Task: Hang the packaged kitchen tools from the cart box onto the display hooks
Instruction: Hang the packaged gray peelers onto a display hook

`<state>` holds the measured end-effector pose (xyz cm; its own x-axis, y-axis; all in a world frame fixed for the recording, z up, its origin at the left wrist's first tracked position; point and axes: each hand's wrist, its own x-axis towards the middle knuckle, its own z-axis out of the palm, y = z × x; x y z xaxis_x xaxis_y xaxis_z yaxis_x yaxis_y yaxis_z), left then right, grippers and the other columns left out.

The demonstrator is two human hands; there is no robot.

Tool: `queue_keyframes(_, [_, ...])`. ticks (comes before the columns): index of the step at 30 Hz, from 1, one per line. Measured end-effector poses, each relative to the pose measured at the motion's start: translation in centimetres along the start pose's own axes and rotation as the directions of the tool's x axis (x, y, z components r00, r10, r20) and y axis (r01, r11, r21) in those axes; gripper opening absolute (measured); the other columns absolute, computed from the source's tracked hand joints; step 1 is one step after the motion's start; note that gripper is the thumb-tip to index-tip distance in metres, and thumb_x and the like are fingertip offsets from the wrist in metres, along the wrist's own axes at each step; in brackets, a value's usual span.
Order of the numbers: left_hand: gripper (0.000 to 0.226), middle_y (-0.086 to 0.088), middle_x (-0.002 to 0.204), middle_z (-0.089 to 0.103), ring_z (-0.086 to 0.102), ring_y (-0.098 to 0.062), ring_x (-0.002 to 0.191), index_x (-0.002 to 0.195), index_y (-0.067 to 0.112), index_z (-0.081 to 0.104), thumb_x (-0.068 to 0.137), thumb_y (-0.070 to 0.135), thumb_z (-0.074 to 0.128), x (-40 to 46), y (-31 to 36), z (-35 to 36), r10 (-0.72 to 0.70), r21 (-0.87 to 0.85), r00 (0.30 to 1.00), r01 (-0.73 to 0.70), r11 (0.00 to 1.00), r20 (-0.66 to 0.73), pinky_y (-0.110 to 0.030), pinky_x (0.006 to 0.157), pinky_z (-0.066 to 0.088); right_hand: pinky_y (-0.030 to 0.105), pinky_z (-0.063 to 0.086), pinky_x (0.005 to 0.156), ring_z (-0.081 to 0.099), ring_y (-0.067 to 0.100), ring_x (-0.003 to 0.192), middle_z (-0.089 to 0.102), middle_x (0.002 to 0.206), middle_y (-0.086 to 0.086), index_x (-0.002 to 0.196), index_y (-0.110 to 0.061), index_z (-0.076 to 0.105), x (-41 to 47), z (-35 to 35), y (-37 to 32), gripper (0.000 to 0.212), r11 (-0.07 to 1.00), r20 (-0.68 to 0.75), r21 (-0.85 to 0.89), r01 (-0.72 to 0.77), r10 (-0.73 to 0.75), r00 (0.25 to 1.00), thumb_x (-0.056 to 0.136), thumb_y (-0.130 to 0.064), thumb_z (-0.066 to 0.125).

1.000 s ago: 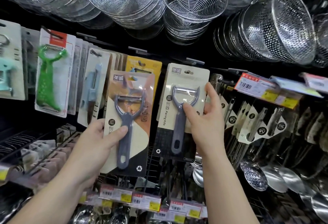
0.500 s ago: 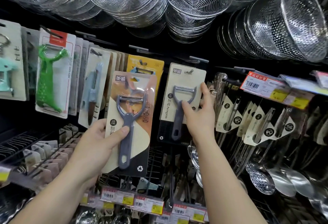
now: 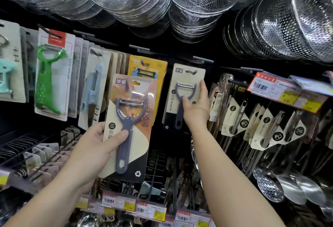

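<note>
Head view is showing the right hand (image 3: 195,111) pinching a beige-carded peeler (image 3: 185,97) whose slot is seemingly reaching its display hook (image 3: 191,72), while the left hand (image 3: 97,147) is gripping a second packaged peeler (image 3: 128,127), not yet hung.

Bright overhead light glints off steel strainers (image 3: 203,1); backboard dark; edges curved, corners slightly blurred

A shop: price tags (image 3: 260,87) (barcoded), hanging packaged peelers (image 3: 51,81)
</note>
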<state>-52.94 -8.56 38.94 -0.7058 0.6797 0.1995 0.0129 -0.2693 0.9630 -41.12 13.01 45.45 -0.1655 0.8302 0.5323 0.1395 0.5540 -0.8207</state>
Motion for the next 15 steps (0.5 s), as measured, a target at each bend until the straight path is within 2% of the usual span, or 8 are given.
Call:
queue_keyframes(3, [0.016,-0.009,0.095,0.079,0.074,-0.034,0.091,0.105,0.009,0.066,0.090,0.015,0.067,0.1,0.0,0.1,0.001,0.008,1.000,-0.001,1.000,0.009,-0.053,0.088,0.055,0.014,0.025,0.092,0.034,0.003,0.123,0.033,0.153,-0.004,0.156,-0.039,0.019,0.1,0.2,0.1,0.074,0.999,0.000,-0.032,-0.013,0.013,1.000,0.098,-0.021,0.061])
queue_keyframes(5, [0.015,-0.010,0.097,0.079,0.074,-0.036,0.093,0.105,0.010,0.067,0.090,0.015,0.067,0.0,-0.1,0.3,-0.005,0.001,1.000,0.005,1.000,0.019,-0.057,0.090,0.054,0.021,0.031,0.103,0.038,0.013,0.134,0.031,0.152,0.000,0.156,-0.039,0.016,-0.3,0.2,0.2,0.079,1.000,0.010,-0.026,-0.016,0.016,1.000,0.096,-0.020,0.063])
queue_keyframes(6, [0.016,-0.011,0.098,0.079,0.074,-0.036,0.094,0.105,0.009,0.067,0.091,0.015,0.067,0.0,-0.1,0.4,-0.009,0.001,1.000,0.009,1.000,0.024,-0.057,0.091,0.054,0.021,0.031,0.107,0.037,0.012,0.135,0.029,0.153,0.001,0.156,-0.038,0.014,-0.8,0.1,0.2,0.081,0.999,0.021,-0.033,-0.005,0.005,1.000,0.095,-0.019,0.064])
queue_keyframes(9, [0.020,-0.011,0.098,0.079,0.074,-0.036,0.094,0.109,0.009,0.066,0.090,0.016,0.067,0.1,-0.4,0.7,-0.012,0.008,0.999,0.012,1.000,0.045,-0.057,0.091,0.055,0.004,0.019,0.105,0.026,-0.003,0.129,0.025,0.156,0.001,0.157,-0.030,0.016,-3.2,-0.5,-0.4,0.079,0.995,0.037,-0.062,0.079,-0.076,0.996,0.095,-0.020,0.064])
queue_keyframes(10, [0.022,-0.010,0.099,0.079,0.074,-0.036,0.095,0.110,0.009,0.066,0.090,0.017,0.068,0.1,-0.5,0.9,-0.013,0.006,0.999,0.013,1.000,0.047,-0.057,0.091,0.055,0.007,0.019,0.107,0.027,-0.003,0.132,0.027,0.155,-0.001,0.156,-0.031,0.019,-4.3,-0.8,-0.7,0.076,0.992,0.037,-0.051,0.116,-0.114,0.993,0.096,-0.021,0.063])
queue_keyframes(12, [0.024,-0.009,0.099,0.079,0.074,-0.035,0.096,0.111,0.010,0.064,0.089,0.018,0.069,0.0,-0.7,1.4,-0.021,-0.007,0.998,0.022,1.000,0.052,-0.056,0.091,0.055,0.016,0.031,0.109,0.039,0.000,0.131,0.037,0.148,-0.007,0.151,-0.040,0.025,-6.6,-1.5,-1.3,0.069,0.984,0.067,0.022,0.177,-0.179,0.982,0.096,-0.023,0.062])
queue_keyframes(14, [0.021,-0.008,0.100,0.079,0.074,-0.033,0.096,0.112,0.012,0.063,0.091,0.015,0.067,-0.2,-0.8,2.2,-0.031,-0.023,0.997,0.032,0.999,0.067,-0.054,0.091,0.055,0.011,0.046,0.091,0.057,-0.004,0.110,0.044,0.137,-0.014,0.141,-0.057,0.026,-8.8,-2.2,-2.3,0.066,0.978,0.179,0.099,0.182,-0.198,0.964,0.096,-0.025,0.062])
queue_keyframes(15, [0.021,-0.008,0.101,0.079,0.074,-0.031,0.096,0.112,0.013,0.062,0.092,0.013,0.066,-0.4,-0.8,2.6,-0.033,-0.025,0.996,0.035,0.999,0.086,-0.053,0.091,0.055,0.009,0.048,0.081,0.062,-0.004,0.099,0.046,0.133,-0.019,0.135,-0.062,0.024,-9.7,-2.5,-2.7,0.068,0.977,0.245,0.115,0.181,-0.204,0.948,0.095,-0.025,0.063])
